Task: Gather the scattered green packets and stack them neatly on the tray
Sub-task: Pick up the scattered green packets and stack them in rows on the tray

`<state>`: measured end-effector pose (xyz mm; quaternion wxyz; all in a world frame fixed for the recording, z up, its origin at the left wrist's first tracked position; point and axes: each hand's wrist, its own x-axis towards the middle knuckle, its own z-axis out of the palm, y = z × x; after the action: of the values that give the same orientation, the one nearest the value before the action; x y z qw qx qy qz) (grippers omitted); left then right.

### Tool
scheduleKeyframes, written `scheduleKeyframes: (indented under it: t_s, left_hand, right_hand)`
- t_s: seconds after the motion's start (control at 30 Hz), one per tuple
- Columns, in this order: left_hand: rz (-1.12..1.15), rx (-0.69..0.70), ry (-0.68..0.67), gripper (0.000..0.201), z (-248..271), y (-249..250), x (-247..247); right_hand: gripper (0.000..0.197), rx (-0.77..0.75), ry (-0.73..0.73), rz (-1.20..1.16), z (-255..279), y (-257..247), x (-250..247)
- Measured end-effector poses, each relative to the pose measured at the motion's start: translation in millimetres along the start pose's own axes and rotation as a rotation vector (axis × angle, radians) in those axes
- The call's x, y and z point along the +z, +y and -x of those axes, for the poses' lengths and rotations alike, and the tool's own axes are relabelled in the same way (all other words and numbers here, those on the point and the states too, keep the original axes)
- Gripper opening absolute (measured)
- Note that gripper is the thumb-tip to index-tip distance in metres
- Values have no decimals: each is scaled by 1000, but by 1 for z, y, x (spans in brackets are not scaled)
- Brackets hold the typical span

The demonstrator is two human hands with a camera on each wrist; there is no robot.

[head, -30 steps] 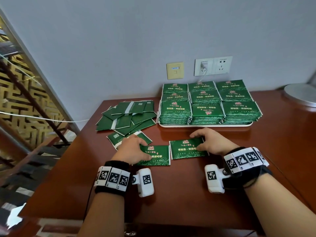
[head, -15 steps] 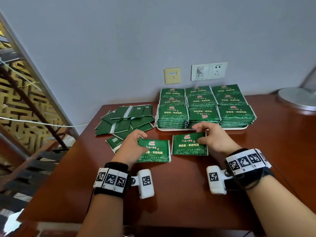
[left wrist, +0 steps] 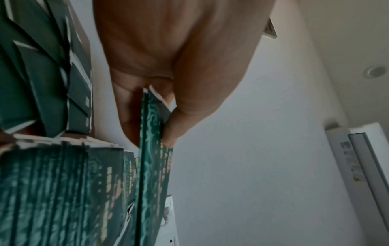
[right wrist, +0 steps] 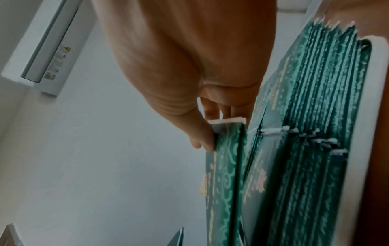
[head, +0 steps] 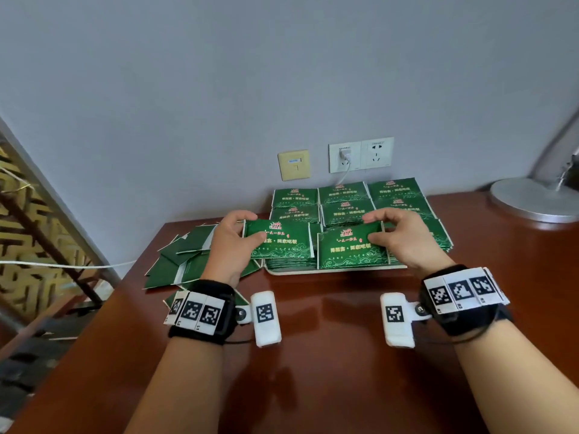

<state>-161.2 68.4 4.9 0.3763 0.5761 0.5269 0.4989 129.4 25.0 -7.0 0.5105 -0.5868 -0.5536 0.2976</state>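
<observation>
Left hand [head: 233, 242] pinches one green packet [head: 279, 239] by its left short edge, thumb on the printed face, fingers behind; right hand [head: 404, 242] pinches a second packet [head: 347, 250] at its upper right corner, thumb and fingers closed on it; both packets are off the table [head: 313, 371], held face-up above the front row of stacks [head: 344, 211] on the white tray [head: 338, 270], the left one over the front-left stack, the right one over the front-middle; whether either touches the stack below cannot be told from the head view; the right wrist view shows a thin gap between the held packet [right wrist: 223, 183] and the stack beside it, the left wrist view shows the left packet [left wrist: 153, 166] edge-on, just beside its stack; a loose pile [head: 185, 261] lies at the table's left, mostly face-down, well apart from the tray, so the task looks well along but not done; handling, as a judgement: packets look thin, flat, very light, glossy film or coated paper, semi-flexible, they hold shape under a one-edge pinch without drooping; likely slick face to face, so tall stacks may slide if nudged; best hold is an edge or corner pinch, thumb on top; set down flat and square to the stack edges, release gently; pile packets overlap, so lift by an exposed corner.
</observation>
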Motion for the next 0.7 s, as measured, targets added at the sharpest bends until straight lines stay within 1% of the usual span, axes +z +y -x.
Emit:
scheduleKeyframes:
  t_s: [0.1, 0.2, 0.3, 0.47, 0.57, 0.7]
  left_hand:
    - [-8, 29, 40, 23, -27, 3, 16]
    - [-50, 19, 59, 18, -55, -1, 31]
    - [-68, 15, 65, 15, -77, -9, 45]
    - [-146, 1, 22, 14, -102, -20, 59]
    - [-233, 15, 5, 19, -113, -23, 63]
    - [-308, -14, -80, 37, -121, -25, 63]
  right_hand:
    - [33, 30, 4, -3, -21, 1, -6]
    - [32, 52, -17, 23, -41, 1, -11]
    - [31, 94, -28, 38, -57, 4, -15]
    - [32, 140, -49, 129, -75, 16, -14]
    - [35, 138, -51, 195, -82, 20, -13]
    - [36, 98, -70, 331, -83, 19, -7]
